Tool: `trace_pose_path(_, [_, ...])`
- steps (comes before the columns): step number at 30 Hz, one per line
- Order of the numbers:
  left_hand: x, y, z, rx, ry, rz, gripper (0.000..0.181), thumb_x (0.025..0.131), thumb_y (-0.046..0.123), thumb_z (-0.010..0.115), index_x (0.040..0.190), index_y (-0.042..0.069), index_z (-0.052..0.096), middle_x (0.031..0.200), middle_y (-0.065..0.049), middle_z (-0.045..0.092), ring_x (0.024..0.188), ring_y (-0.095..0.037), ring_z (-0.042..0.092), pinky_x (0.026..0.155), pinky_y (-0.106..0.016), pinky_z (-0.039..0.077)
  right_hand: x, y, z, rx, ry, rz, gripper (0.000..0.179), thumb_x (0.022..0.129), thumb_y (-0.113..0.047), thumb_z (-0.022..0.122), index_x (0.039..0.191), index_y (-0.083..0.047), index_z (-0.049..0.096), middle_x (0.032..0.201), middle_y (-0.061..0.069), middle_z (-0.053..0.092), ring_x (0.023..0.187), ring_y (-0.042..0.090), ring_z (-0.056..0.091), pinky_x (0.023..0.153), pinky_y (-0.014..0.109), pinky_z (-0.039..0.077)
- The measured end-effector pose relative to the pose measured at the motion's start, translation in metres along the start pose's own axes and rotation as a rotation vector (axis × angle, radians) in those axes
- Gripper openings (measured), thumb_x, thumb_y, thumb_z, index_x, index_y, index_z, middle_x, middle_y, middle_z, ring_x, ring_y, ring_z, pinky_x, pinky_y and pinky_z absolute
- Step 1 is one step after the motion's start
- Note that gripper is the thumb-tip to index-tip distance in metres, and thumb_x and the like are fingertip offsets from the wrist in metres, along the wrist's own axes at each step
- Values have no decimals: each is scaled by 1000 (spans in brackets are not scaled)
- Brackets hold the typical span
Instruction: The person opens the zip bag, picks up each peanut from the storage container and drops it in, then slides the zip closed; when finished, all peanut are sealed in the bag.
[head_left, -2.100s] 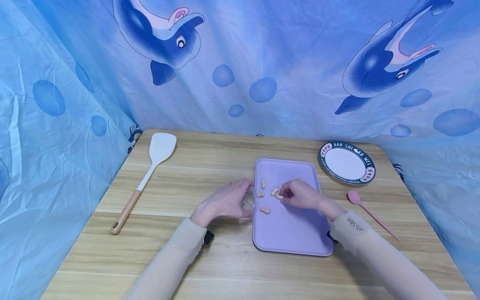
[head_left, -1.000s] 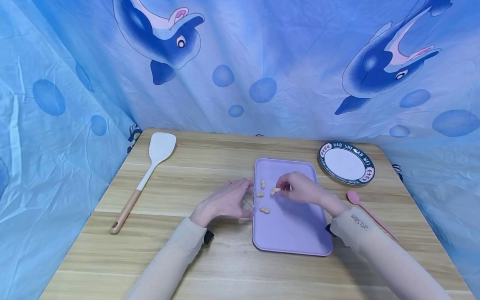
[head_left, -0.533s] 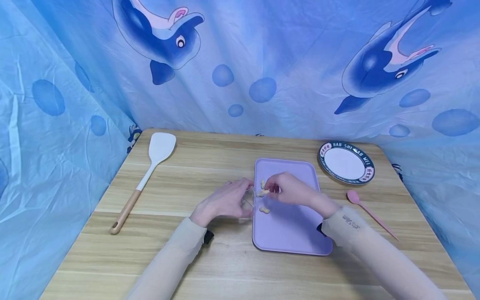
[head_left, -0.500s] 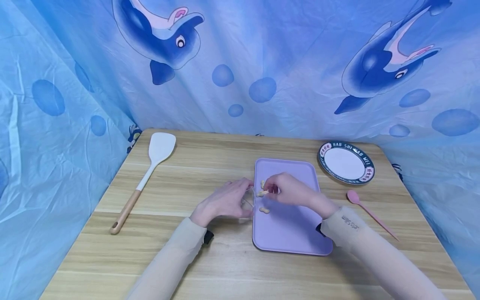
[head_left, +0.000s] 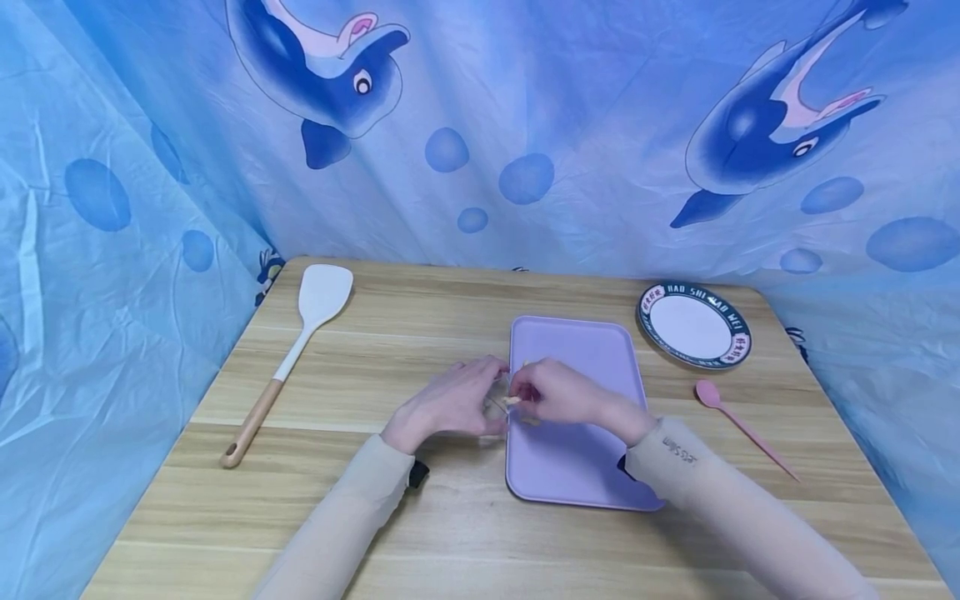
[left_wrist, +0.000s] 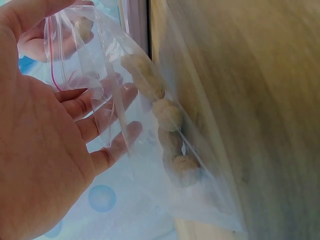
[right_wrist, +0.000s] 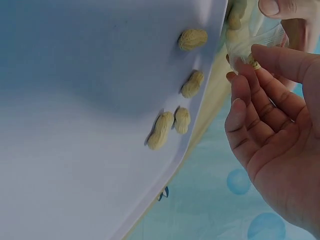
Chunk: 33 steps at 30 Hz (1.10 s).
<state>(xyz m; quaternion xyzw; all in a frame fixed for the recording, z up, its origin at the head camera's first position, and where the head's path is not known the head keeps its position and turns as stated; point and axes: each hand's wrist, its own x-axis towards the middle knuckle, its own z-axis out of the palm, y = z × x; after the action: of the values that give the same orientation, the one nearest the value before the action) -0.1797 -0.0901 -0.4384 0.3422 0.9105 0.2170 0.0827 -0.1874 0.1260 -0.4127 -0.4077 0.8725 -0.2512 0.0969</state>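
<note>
Brought the peanut [head_left: 512,401] leftward off the tray [head_left: 577,467] to the bag [left_wrist: 145,165], pinched in the right grip [head_left: 561,393]. Judged it light, brittle-shelled, best nipped mid-pod. Held the bag, probably limp and slippery, in the left grip [head_left: 459,400].

On the table [head_left: 435,533], the tray [head_left: 577,467] bears four peanuts [right_wrist: 161,131] near its left edge. Just left of it is the bag [left_wrist: 150,160] with more peanuts [left_wrist: 167,115] inside; the spatula [head_left: 297,354] lies farther left. Right of the tray, the plate [head_left: 690,327] lies behind the spoon [head_left: 742,425].
</note>
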Motion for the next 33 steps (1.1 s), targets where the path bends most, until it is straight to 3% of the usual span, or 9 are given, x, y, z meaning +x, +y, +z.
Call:
trace_pose_path(15, [-1, 1, 0, 4, -4, -8, 88, 75, 47, 81, 146, 11, 44, 138, 0, 55, 125, -18, 52, 109, -46, 37, 2, -2, 3, 10, -31, 9, 12, 85, -1, 70, 97, -4, 73, 77, -8, 62, 68, 4, 54, 63, 24, 50])
trace_pose_path(33, [-2, 2, -2, -2, -1, -10, 90, 74, 47, 82, 146, 8, 44, 137, -4, 56, 125, -21, 53, 109, -48, 37, -5, 7, -11, 16, 30, 13, 13, 85, -1, 72, 97, -5, 73, 81, -7, 66, 72, 5, 58, 67, 25, 52])
